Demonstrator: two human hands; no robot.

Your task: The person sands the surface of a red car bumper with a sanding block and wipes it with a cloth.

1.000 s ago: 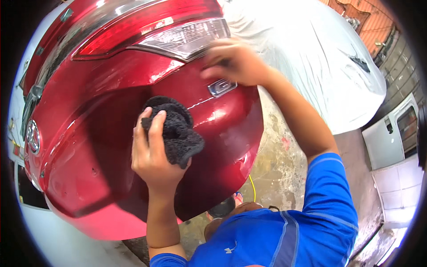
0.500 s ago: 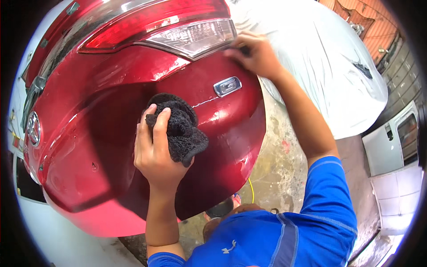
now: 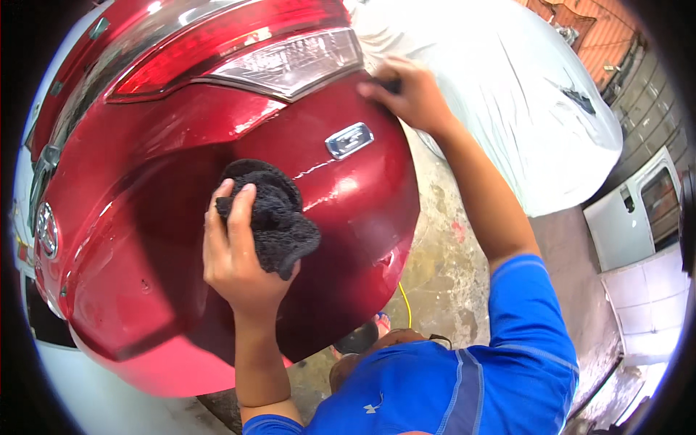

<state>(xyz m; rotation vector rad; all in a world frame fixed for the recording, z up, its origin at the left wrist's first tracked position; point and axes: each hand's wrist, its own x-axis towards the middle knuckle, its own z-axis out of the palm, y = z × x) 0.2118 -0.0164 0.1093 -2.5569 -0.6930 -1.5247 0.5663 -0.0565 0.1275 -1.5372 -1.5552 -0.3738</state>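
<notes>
The red rear body of a car (image 3: 159,275) fills the left and centre of my view. My left hand (image 3: 239,254) grips a bunched black cloth (image 3: 267,217) against the paint. My right hand (image 3: 409,94) is at the panel's upper right edge, beside the tail light's clear lens (image 3: 290,61), with its fingers curled; a dark patch between them may be an object, but I cannot make it out. Below that hand sit a small chrome badge (image 3: 349,141) and a pale streak on the paint. A round chrome emblem (image 3: 47,229) shows at the far left.
A car under a silvery-white cover (image 3: 493,94) stands beyond at upper right. A loose white door (image 3: 620,235) and white panel (image 3: 638,304) lie along the right side. A yellow cable (image 3: 406,304) runs on the stained concrete floor (image 3: 449,275). An orange corrugated sheet (image 3: 609,36) is at top right.
My right hand has moved right, away from the chrome badge, uncovering it, to the panel's edge by the lens. My left hand keeps the cloth on the paint. The view has shifted slightly.
</notes>
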